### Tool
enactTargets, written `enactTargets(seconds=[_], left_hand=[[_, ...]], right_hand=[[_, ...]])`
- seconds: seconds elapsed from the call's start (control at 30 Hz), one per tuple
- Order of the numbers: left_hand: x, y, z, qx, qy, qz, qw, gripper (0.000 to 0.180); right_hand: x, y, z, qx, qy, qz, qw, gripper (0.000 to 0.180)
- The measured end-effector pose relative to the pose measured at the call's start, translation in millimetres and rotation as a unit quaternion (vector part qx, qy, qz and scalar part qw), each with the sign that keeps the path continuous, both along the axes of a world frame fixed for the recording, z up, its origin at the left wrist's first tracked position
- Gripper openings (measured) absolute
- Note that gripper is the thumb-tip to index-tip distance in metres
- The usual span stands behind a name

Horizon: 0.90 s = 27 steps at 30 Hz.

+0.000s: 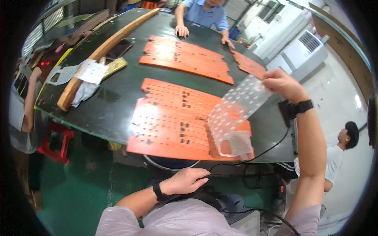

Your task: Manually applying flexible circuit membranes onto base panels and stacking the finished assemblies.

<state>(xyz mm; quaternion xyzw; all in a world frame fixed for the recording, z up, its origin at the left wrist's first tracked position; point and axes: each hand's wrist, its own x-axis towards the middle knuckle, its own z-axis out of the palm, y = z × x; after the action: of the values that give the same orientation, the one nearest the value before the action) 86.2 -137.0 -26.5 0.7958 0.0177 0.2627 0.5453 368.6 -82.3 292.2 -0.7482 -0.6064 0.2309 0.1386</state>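
My right hand (281,83), raised over the right side of the table, pinches the upper corner of a limp, see-through sheet (246,98) patterned with whitish patches. Its lower end hangs curled over the right part of the near orange board (169,114). That board has rows of small holes and several black fittings. In front of my waist, below the table edge, my left hand (187,181) is held with fingers stretched out and nothing in it.
Beyond lie another orange board (185,59) and a smaller orange panel (249,65). A co-worker in blue (204,13) stands across the dark table (114,118). On the left are a long wooden bar (106,51) and a red stool (57,143). A black cable (271,147) crosses the near right.
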Motion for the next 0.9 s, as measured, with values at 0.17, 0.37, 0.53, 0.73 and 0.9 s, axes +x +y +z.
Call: enactTargets(seconds=[0.17, 0.37, 0.53, 0.73, 0.9], left_hand=[[66.5, -22.0, 37.8, 0.001, -0.080, -0.071, 0.994, 0.026], [186.0, -83.4, 64.1, 0.014, -0.077, -0.185, 0.980, 0.033], [267.3, -154.5, 62.0, 0.050, -0.110, -0.173, 0.978, 0.055], [289.9, -232.9, 32.8, 0.106, -0.150, -0.250, 0.951, 0.072], [257.9, -297.6, 7.9, 0.214, -0.167, -0.456, 0.848, 0.071]], right_hand=[[82.9, -94.1, 103.4, 0.061, -0.057, -0.120, 0.989, 0.018], [81.3, -234.0, 178.2, 0.130, -0.181, -0.260, 0.940, 0.021], [50.4, -377.8, 167.7, 0.201, -0.134, -0.402, 0.883, 0.018], [-74.8, -563.6, 32.1, 0.323, -0.050, -0.654, 0.682, 0.015], [-227.1, -646.4, -127.9, 0.332, -0.004, -0.839, 0.430, 0.016]])
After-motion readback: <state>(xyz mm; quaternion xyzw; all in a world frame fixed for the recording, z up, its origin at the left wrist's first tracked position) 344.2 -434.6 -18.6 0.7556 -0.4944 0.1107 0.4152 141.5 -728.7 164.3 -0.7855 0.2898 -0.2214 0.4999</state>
